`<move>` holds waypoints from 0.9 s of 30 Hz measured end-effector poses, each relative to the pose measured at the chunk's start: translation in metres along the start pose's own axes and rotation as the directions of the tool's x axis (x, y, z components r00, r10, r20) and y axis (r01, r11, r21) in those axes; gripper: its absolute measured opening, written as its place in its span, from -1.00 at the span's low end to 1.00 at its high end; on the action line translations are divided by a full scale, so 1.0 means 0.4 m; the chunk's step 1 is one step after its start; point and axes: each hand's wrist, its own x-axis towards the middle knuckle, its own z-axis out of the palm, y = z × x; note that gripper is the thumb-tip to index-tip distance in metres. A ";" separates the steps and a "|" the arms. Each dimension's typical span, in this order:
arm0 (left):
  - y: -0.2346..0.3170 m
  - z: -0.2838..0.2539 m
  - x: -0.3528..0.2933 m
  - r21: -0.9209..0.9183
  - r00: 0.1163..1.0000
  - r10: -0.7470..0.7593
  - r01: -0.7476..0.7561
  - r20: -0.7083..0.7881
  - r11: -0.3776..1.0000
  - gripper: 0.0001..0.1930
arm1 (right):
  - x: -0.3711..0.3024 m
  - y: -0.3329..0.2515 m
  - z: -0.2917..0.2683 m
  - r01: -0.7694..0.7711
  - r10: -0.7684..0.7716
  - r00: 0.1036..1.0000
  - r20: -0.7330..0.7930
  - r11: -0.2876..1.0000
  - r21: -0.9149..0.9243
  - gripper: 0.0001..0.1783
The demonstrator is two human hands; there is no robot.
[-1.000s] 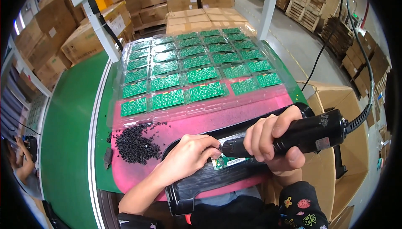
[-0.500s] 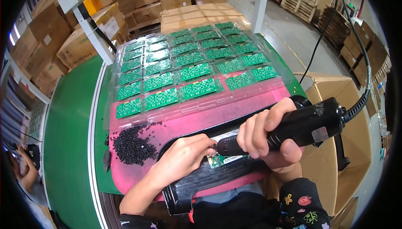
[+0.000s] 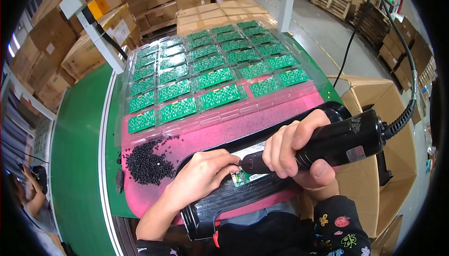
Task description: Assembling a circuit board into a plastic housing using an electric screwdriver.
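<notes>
My right hand (image 3: pixel 301 151) is wrapped round a black electric screwdriver (image 3: pixel 343 139), whose cable leads off to the upper right. The driver's nose points left, down at a green circuit board (image 3: pixel 241 177) set in a long black plastic housing (image 3: pixel 243 200). At the driver's tip, my left hand (image 3: pixel 206 172) pinches thumb and forefinger together; whatever is between them is too small to make out. The fingers and driver nose cover part of the board. To the left of my left hand, a heap of small black screws (image 3: pixel 148 165) lies on the pink mat (image 3: pixel 234 132).
Clear plastic trays (image 3: pixel 187 120) filled with rows of green circuit boards take up the far part of the table. An open cardboard box (image 3: pixel 360 200) stands at the right. A dark lump (image 3: pixel 119 180) lies by the mat's left edge. Another person (image 3: pixel 35 195) sits at far left.
The whole view has shifted slightly. Both hands, the screwdriver and the housing keep nearly the same positions, with the driver's nose still at my left fingertips.
</notes>
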 end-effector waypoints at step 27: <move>0.006 -0.010 0.002 0.131 0.957 -0.028 0.069 -0.290 0.989 -0.80 | 0.010 0.015 0.014 -0.060 0.043 0.993 -0.114 0.986 -0.153 -0.54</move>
